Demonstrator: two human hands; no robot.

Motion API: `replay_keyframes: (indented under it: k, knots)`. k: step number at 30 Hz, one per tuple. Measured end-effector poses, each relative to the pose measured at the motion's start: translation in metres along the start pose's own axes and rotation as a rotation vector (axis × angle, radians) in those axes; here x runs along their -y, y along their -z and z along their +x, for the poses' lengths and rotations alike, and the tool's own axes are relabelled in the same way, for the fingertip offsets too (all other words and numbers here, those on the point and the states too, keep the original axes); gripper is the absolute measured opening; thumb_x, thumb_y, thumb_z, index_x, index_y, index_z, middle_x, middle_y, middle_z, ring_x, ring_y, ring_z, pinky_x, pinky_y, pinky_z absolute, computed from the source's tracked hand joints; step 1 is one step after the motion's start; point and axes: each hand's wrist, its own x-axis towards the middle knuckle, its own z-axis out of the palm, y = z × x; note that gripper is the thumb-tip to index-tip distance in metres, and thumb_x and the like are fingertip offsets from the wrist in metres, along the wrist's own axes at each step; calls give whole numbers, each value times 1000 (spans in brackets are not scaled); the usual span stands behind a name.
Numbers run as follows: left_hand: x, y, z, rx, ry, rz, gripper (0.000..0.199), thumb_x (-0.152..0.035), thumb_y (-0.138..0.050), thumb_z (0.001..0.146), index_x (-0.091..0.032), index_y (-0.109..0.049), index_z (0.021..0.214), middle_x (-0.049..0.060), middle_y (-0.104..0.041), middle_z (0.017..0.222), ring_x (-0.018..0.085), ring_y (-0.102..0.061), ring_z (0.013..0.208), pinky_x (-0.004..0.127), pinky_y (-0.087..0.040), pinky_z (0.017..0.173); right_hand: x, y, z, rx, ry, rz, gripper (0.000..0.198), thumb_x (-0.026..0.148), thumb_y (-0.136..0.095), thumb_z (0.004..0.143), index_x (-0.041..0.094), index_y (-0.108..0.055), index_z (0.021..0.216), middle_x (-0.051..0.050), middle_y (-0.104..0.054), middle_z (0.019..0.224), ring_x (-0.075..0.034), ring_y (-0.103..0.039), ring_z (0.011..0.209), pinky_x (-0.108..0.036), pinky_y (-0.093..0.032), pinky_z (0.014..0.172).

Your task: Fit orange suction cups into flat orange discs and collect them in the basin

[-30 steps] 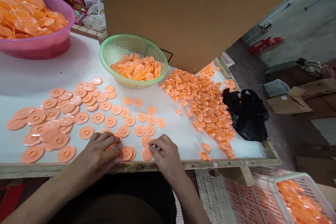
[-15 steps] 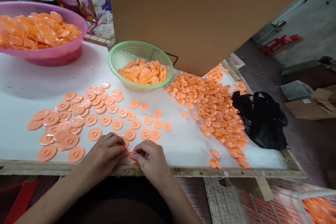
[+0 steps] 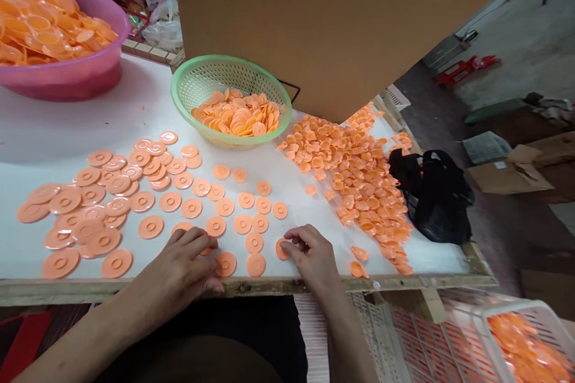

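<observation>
Small orange plastic discs (image 3: 150, 227) with a ring in the middle lie face up over the left and centre of the white tabletop, some overlapping. My right hand (image 3: 314, 254) pinches an orange disc (image 3: 282, 249) by its edge at the right end of the spread. My left hand (image 3: 182, 263) rests by the table's front edge, thumb apart from the loosely bent fingers. Its fingertips partly cover another disc (image 3: 206, 251), and a single disc (image 3: 225, 264) lies just right of them.
Behind the discs stands a green colander (image 3: 179, 96) holding more discs. A heap of tiny orange cups (image 3: 359, 179) lies right, beside a black bag (image 3: 442, 197). A pink basin (image 3: 67, 81) of orange pieces sits far left. A large cardboard box (image 3: 323, 30) blocks the back.
My right hand has moved right, away from my left hand, and is now at a disc there. Discs that the hands covered show between them. The camera view has shifted slightly.
</observation>
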Motion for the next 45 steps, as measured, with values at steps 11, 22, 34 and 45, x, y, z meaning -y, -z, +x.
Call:
replay_keyframes:
  k: [11,22,34,45]
  knots:
    - [36,-14,7,-196,-74,192,28,-31,-62,89,-28,-61,116,1,-68,118,21,-59,111,34,-33,89,35,-32,-23,226,-56,-80,13,10,-69,70,18,-59,75,0,-57,81,-14,-52,73,-26,-39,66]
    - [65,15,23,-234,127,371,26,-28,-60,90,-24,-60,115,6,-65,125,28,-53,123,49,-22,106,6,-7,-21,269,443,-63,32,-1,-39,84,21,-63,82,-3,-55,84,-15,-55,79,-25,-40,67]
    - [71,3,37,-273,29,346,27,-27,-55,91,-28,-61,118,6,-66,124,29,-57,118,48,-29,103,-1,20,37,-26,264,-75,18,13,-51,87,20,-67,90,-5,-64,90,-18,-60,86,-30,-46,77]
    - [46,-17,147,-171,29,120,30,-8,-45,87,-19,-67,104,11,-66,109,25,-56,106,41,-40,84,-32,46,110,-191,83,-99,23,28,-70,69,19,-70,90,-5,-60,94,-17,-57,76,-37,-50,80]
